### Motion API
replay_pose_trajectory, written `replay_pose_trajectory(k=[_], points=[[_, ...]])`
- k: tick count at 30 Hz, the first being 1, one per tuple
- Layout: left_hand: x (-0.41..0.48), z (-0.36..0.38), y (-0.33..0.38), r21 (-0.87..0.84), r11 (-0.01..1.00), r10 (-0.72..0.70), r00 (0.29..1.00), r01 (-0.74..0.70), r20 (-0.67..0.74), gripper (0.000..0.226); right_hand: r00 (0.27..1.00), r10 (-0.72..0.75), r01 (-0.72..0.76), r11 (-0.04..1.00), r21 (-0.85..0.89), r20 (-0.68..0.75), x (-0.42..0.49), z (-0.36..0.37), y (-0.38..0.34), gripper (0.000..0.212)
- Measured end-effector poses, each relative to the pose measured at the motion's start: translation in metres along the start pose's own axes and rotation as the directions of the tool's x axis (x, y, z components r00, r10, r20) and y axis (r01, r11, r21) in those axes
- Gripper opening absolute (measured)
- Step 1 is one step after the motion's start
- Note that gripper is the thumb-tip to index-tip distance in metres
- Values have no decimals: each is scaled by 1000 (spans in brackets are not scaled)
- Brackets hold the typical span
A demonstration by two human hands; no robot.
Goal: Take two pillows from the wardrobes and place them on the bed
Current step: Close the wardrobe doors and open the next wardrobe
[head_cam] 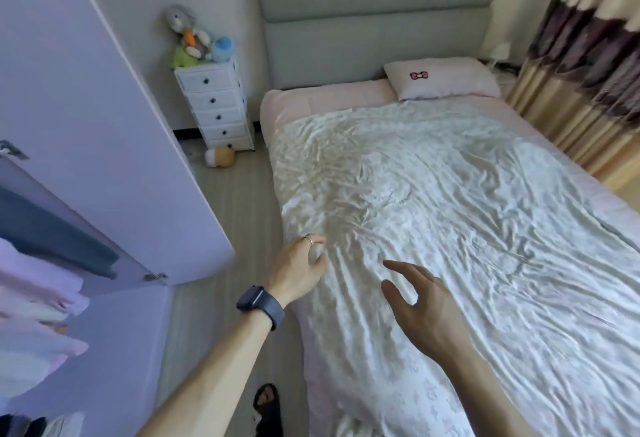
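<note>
Both hands empty, held out over the near left part of the bed [450, 211]. Left hand [301, 270], lower centre of frame, with a ring and a dark wrist watch [259, 305], fingers loosely curled and apart, gripping nothing; it hangs at the bed's left edge, and whether it touches the crumpled white cover [398, 176] I cannot tell. Right hand [426, 308], just right of it, palm turned inward, fingers spread, thumb apart, also gripping nothing. One pink pillow with a bow mark [443, 81] lies at upper right of the bed, against the grey headboard [377, 20]; the spot beside it, upper centre, shows bare pink sheet. Wardrobe [52, 263] stands open along the left of the frame, door [104, 107] swung out, folded pale and dark cloth on the shelves; no second pillow can be made out there. Judgement: first pillow placed, task about half done, the hands between steps. The next move likely calls for turning left to the wardrobe, finding the second pillow among the stacked cloth, taking it with both hands, and laying it in the free spot by the headboard.
</note>
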State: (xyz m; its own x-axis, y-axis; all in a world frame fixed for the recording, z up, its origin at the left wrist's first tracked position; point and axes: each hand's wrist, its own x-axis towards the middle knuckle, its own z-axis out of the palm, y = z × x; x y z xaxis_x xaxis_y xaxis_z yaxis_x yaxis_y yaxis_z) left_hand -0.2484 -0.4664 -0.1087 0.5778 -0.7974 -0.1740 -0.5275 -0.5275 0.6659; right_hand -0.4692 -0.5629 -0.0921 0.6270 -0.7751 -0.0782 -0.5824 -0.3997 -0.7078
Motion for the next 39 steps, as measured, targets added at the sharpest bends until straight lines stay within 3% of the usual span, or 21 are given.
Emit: replay_pose_trajectory(k=[7, 16, 25, 32, 39], points=[[134, -36, -44, 8, 995, 93, 982, -95, 163, 32, 979, 155, -156, 988, 2, -132, 92, 47, -46, 36], [241, -114, -83, -45, 986, 166, 972, -160, 165, 32, 965, 202, -201, 979, 20, -168, 211, 84, -111, 35], [348, -166, -114, -32, 989, 150, 983, -147, 106, 32, 985, 131, -125, 990, 59, -114, 328, 121, -139, 36], [487, -214, -123, -43, 998, 48, 998, -46, 36, 27, 997, 58, -53, 995, 86, -54, 471, 128, -168, 36], [608, -247, -119, -62, 998, 30, 999, -31, -18, 24, 1000, -16, 16, 998, 54, -8, 604, 127, -201, 37]])
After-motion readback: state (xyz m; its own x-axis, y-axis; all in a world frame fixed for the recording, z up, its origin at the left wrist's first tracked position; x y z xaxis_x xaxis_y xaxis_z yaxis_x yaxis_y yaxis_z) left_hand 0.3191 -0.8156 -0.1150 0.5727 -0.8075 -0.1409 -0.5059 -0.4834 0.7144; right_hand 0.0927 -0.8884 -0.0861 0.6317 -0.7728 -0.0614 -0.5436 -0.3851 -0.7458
